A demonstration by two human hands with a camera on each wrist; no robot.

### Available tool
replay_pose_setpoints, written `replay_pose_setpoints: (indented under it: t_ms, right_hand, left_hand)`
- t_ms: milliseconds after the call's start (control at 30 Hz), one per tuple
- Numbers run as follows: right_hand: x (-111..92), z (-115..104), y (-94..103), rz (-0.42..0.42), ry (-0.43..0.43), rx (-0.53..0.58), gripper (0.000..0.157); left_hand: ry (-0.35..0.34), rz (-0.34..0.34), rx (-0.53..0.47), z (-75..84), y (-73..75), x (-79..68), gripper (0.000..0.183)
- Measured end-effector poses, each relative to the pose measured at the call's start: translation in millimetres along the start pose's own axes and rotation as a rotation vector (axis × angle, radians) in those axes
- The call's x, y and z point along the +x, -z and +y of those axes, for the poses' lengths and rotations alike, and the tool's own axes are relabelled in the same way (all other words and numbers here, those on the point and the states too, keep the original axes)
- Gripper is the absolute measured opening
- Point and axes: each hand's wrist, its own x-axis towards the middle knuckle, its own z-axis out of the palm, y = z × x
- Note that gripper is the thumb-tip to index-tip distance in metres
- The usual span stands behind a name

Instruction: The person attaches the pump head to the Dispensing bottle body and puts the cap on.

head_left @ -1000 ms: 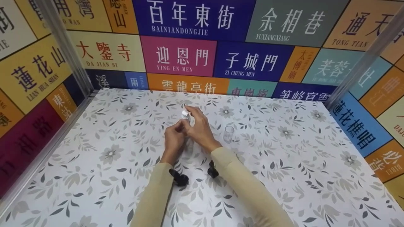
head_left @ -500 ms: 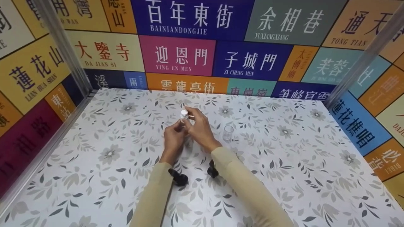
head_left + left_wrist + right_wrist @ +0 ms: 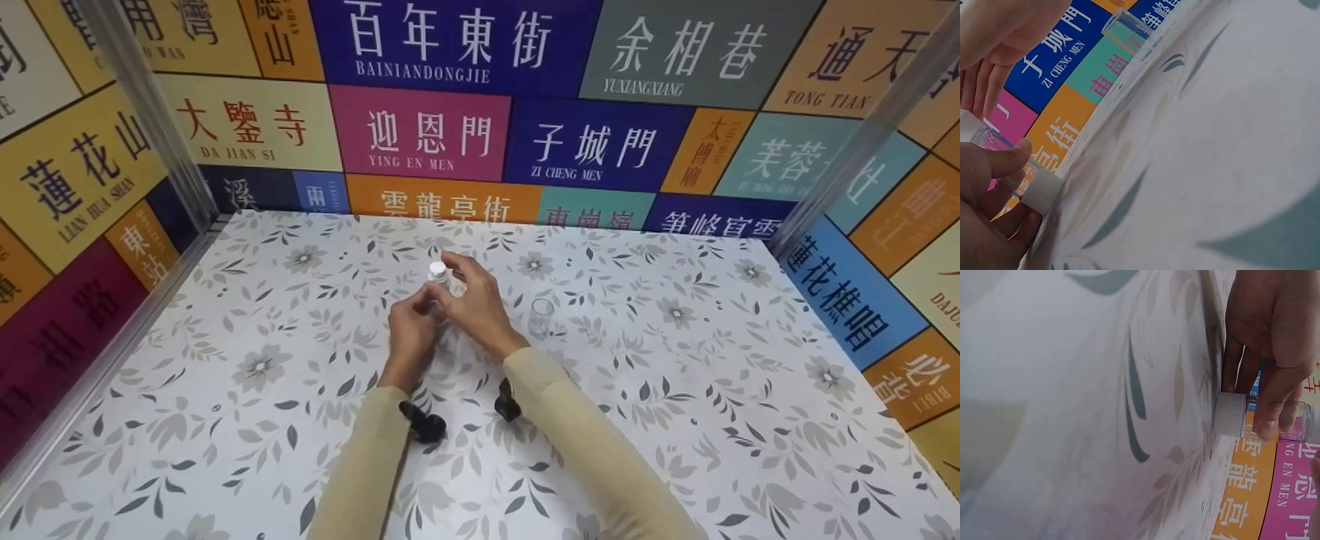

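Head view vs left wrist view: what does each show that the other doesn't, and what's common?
Head only: the sleeves and black wrist devices.

Left wrist only: the white lower end of the bottle, down at the tabletop.

Both: the left hand, right hand, cup and sign wall, plus the tabletop and the bottle's upper part.

The fingers [image 3: 464,265] of the right hand [image 3: 483,309] have eased slightly off the white cap [image 3: 437,268] they lay close against half a second ago. It now sits just left of them.
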Motion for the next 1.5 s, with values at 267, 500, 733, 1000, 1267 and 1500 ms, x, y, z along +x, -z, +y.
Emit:
replay_pose_setpoints:
  t_ms: [267,500,733,1000,1267,1500]
  right_hand:
    - [0.3,0.7,-3.0,0.028,0.050,0.004,0.038]
    - [-0.7,2.0,-4.5,0.044,0.043,-0.002,0.033]
    - [-0.3,2.8,-2.6,0.031,0.033,-0.035,0.036]
    - [0.7,3.9,1.3,0.007,0.031,-0.013,0.040]
    - [2.3,3.7,0.5,-0.002,0.078,0.031,0.037]
    - [-0.2,3.6,-2.0,-0.007,0.067,0.051,0.029]
  left_hand:
    - [-0.009,-0.005,-0.034,0.8,-0.2,-0.3,0.033]
    - [-0.016,-0.005,-0.026,-1.0,-0.6,0.3,0.031]
    - [-0.025,-0.008,-0.001,-1.3,-0.1,0.0,0.037]
    - [-0.043,-0.008,0.038,-0.7,0.1,0.9,0.038]
    - [-0.035,-0.031,0.028,1.8,1.2,0.5,0.038]
    - [-0.037,-0.024,0.008,0.7,1.4,0.1,0.040]
